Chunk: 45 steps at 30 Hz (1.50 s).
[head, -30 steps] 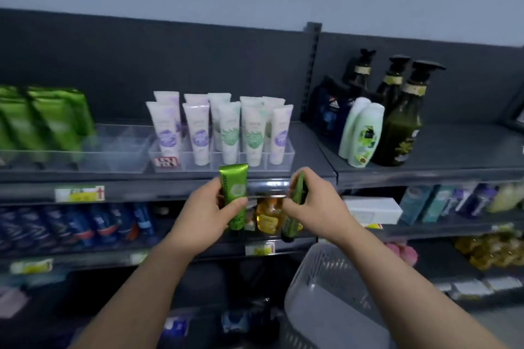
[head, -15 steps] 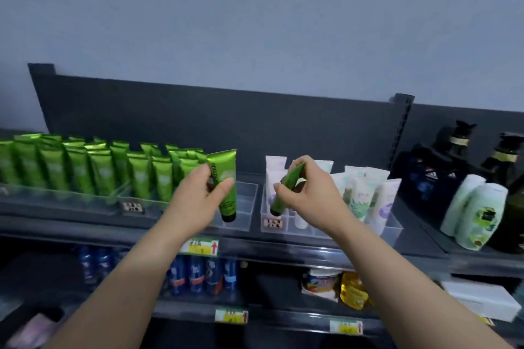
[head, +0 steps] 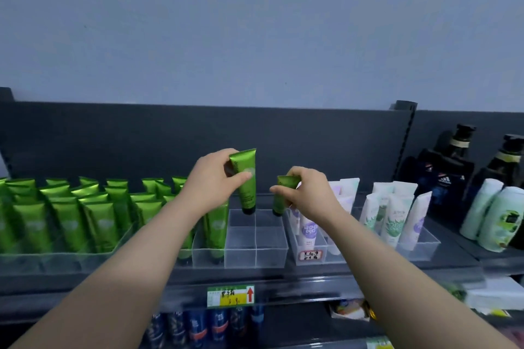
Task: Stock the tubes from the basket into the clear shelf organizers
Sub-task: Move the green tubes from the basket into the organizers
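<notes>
The left hand (head: pixel 211 184) is pinching a green tube (head: pixel 246 181) near its flat crimped end, thumb in front and fingers behind, so its grip is clamped on that tube, which is hanging cap-down and nearly upright just over the rear of the empty clear organizer (head: pixel 255 246). The right hand (head: pixel 307 193) is holding a second green tube (head: pixel 283 193), its grip closed round the upper half, with the dark cap pointing down toward the organizer's back right corner. Neither cap seems to be sitting inside a cell yet, though the clear walls are making that hard to judge. The basket is not showing. The step in hand is probably lowering both tubes into the back cells, one either side of the divider. To do it well, the person should be keeping each tube vertical, easing it down until the cap is resting on the cell floor, and letting go only then, printed face forward like the stocked green tubes (head: pixel 71 221) to the left. The right hand is working close to the white tubes (head: pixel 391 218) beside it, so lifting straight up afterwards should be avoiding a topple
</notes>
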Available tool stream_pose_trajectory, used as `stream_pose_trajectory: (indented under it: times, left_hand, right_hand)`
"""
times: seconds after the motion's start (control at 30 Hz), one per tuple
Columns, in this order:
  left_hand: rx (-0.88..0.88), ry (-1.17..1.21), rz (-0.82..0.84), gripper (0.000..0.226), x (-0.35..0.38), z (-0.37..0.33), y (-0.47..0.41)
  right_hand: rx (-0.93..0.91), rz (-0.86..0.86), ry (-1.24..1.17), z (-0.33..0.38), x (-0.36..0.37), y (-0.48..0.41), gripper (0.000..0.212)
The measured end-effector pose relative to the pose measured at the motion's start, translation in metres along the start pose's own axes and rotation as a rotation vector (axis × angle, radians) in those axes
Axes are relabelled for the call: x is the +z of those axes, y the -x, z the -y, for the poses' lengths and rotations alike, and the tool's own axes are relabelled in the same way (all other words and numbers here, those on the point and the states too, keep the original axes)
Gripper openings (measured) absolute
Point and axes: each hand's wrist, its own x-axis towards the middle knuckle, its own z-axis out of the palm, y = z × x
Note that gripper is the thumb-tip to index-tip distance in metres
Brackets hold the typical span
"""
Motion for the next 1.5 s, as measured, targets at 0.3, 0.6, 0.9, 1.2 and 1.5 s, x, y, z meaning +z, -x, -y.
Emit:
stream_pose_trajectory:
  times: [0.3, 0.6, 0.9, 1.2, 1.5]
  left_hand:
    - [-0.075, -0.174, 0.187, 0.011, 0.008, 0.029, -0.041]
    - [-0.082, -0.378, 0.372, 0.028, 0.035, 0.049, -0.067]
    - [-0.142, -0.462, 0.474, 0.034, 0.05, 0.064, -0.074]
    - [-0.089, -0.412, 0.46, 0.034, 0.034, 0.062, -0.074]
    - [-0.056, -0.315, 0.187, 0.026, -0.036, 0.068, -0.03]
  right_hand:
    - [-0.069, 0.175, 0.401, 0.0, 0.012, -0.042, 0.019]
    - [-0.087, 0.284, 0.631, -0.003, 0.025, -0.061, 0.015]
    - [-0.149, 0.375, 0.849, -0.011, 0.034, -0.067, 0.024]
    - [-0.213, 0.241, 0.839, -0.009, 0.029, -0.062, 0.037]
    - [-0.358, 0.279, 0.424, 0.031, 0.05, -0.029, 0.029]
